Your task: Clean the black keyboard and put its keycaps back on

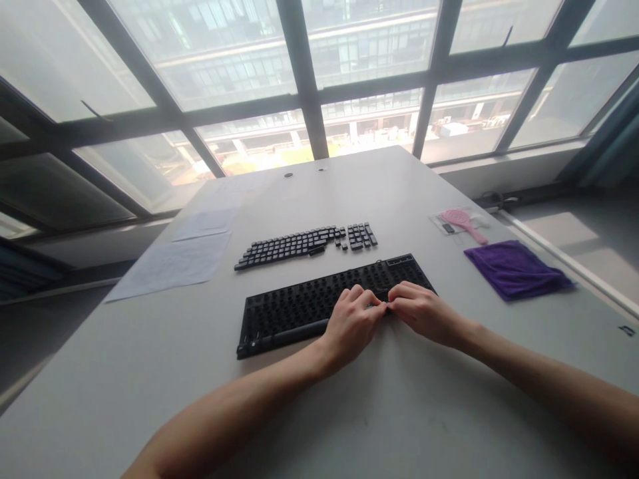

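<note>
A black keyboard base (299, 309) with its keycaps off lies on the white table (319, 412) in front of me. My left hand (352, 322) and my right hand (424, 311) meet at its near edge, right of the middle, fingers curled and pinched together on something small that I cannot make out. Behind the base, the removed black keycaps (304, 245) are laid out in keyboard-shaped rows.
A purple cloth (516, 269) lies at the right, with a pink brush (462, 223) on a clear packet behind it. Sheets of paper (174, 263) lie at the left. Large windows stand beyond the table's far edge.
</note>
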A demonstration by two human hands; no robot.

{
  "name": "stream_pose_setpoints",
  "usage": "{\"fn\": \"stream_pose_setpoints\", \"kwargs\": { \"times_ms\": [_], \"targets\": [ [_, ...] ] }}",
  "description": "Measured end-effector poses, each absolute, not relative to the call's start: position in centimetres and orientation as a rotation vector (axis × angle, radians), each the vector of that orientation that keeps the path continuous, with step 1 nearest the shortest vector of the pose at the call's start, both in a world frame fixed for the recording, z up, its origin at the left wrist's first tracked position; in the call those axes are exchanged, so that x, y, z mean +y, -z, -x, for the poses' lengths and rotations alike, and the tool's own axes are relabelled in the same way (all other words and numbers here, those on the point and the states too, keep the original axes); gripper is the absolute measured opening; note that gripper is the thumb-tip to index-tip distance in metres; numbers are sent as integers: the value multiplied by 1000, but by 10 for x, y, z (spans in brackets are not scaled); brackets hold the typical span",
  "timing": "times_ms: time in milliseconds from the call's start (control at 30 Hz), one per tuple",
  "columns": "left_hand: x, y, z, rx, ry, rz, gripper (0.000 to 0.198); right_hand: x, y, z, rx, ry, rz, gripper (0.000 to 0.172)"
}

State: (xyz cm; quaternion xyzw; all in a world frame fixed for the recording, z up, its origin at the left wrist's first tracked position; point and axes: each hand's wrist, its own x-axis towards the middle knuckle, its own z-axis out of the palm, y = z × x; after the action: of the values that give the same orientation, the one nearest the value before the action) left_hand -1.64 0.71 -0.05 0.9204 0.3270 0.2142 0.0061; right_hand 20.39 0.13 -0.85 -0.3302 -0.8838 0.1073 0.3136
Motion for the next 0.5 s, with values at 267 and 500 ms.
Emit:
{"fn": "stream_pose_setpoints", "kwargs": {
  "times_ms": [267,500],
  "targets": [
    [10,8,19,1012,-664,-2840,13,2,10,-205,-2332,-291,883,27],
    [12,-11,23,1096,-765,-2793,20,0,8,-207,-2333,-225,885,21]
  ]
}}
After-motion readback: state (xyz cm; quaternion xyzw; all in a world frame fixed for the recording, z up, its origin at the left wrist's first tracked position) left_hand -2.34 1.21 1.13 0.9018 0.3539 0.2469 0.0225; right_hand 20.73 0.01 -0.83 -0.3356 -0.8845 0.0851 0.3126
